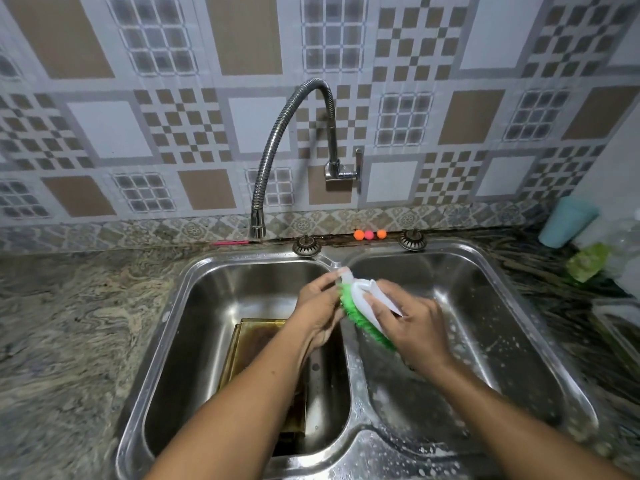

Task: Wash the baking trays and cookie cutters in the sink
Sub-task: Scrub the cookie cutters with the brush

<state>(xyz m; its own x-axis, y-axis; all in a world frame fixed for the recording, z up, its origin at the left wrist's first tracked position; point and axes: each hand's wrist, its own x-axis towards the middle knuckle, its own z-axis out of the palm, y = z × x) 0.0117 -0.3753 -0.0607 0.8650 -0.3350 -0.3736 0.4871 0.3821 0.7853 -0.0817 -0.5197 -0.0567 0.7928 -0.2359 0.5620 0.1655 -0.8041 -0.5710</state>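
Gripping: right hand wraps the white handle of the scrub brush from the right side, fingers curled over its back.
Left hand: fingers bent in against the brush's far tip and green bristles; reads as a pinch on that end, but exact finger contact is hard to tell.
Brush pose: bristles face left toward the left hand, and the long axis runs far-to-near, tilted. It is held in the air above the divider between the two basins.
Baking tray: brownish, lying on the floor of the left basin, below and to the near-left of both hands, partly hidden under the left forearm.
Tray axis: the long side looks to run far-to-near, roughly parallel to the divider.
Nearer hand: left, since its forearm already crosses over the tray. The right hand has to carry the brush left across the divider and down.
Key relation: brush above and right of the tray, not touching it.
Cookie cutters: none visible.
Right basin: wet, with suds specks.
Faucet: spout ends behind the left basin's far rim; no stream seen.
Counter: stone pattern; teal cup at far right.
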